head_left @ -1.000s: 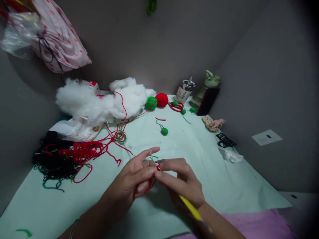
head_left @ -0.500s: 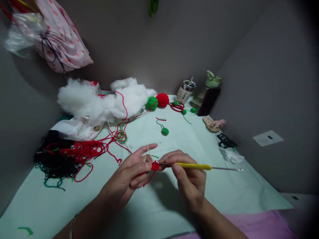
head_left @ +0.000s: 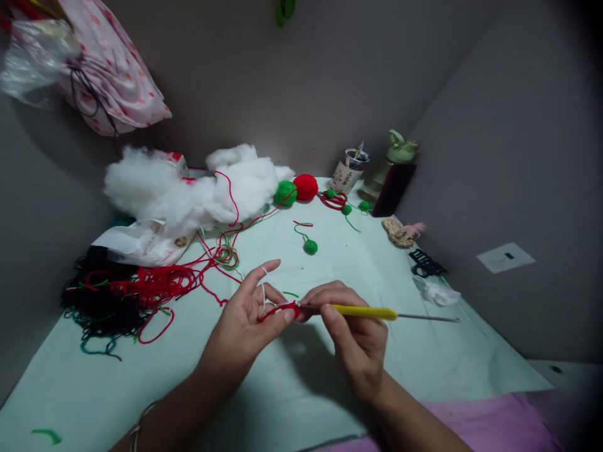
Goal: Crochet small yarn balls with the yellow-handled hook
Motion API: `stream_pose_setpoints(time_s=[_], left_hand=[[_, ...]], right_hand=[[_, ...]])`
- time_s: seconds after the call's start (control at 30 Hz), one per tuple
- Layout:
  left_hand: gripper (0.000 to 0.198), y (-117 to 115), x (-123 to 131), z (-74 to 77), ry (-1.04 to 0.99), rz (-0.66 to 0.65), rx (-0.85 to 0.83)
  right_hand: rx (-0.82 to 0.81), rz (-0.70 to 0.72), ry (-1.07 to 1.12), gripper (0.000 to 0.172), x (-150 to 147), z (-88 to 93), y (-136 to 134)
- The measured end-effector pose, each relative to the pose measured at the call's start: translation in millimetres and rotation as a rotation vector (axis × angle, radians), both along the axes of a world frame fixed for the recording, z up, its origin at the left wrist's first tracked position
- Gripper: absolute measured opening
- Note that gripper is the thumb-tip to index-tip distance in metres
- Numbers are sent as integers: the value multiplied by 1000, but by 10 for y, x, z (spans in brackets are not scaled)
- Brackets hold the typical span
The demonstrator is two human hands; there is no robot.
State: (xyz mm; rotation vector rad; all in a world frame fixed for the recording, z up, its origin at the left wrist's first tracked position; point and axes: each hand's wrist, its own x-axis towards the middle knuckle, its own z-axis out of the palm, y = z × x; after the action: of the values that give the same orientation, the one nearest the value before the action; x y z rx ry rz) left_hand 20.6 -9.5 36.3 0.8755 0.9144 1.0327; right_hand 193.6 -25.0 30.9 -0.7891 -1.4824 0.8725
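Note:
My left hand pinches a small red crochet piece between thumb and fingers. Its index finger is raised, with a strand of white yarn looped over it. In my right hand is a crochet hook with a yellow handle, held like a pen. The hook's left tip meets the red piece; its other metal end points right. Past the hands, a small green crocheted ball with a yarn tail lies on the pale green table cover.
White stuffing and tangled red yarn lie left, beside black yarn. Green and red yarn balls, red-handled scissors, a pen cup and a bottle stand along the back. A black claw clip lies right.
My left hand has turned and opened out, its index finger lifting the white yarn and its thumb now over the red piece. The right hand keeps the hook at the piece; the view shifted slightly.

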Motion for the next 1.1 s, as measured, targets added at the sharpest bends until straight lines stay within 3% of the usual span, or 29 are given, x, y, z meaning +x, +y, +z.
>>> stream_pose_setpoints(time_s=[0.3, 0.4, 0.6, 0.7, 0.83, 0.97, 1.1], left_hand=[[55, 31, -66, -32, -49, -38, 27], [52, 3, -34, -41, -126, -51, 34], [57, -70, 53, 36, -121, 2, -30], [63, -101, 72, 117, -167, 10, -40], [64, -165, 58, 218, -290, -107, -158], [63, -251, 49, 261, -393, -196, -261], [64, -362, 97, 223, -339, -167, -262]], right_hand=[[-363, 188, 374, 17, 23, 47, 150], [-282, 180, 239, 13, -2, 38, 173], [-35, -11, -48, 19, -67, 73, 76], [185, -90, -314, 29, -39, 109, -24], [481, -102, -622, 45, 43, 176, -148], [314, -68, -480, 37, 76, 265, -245], [149, -33, -317, 30, 54, 268, -320]])
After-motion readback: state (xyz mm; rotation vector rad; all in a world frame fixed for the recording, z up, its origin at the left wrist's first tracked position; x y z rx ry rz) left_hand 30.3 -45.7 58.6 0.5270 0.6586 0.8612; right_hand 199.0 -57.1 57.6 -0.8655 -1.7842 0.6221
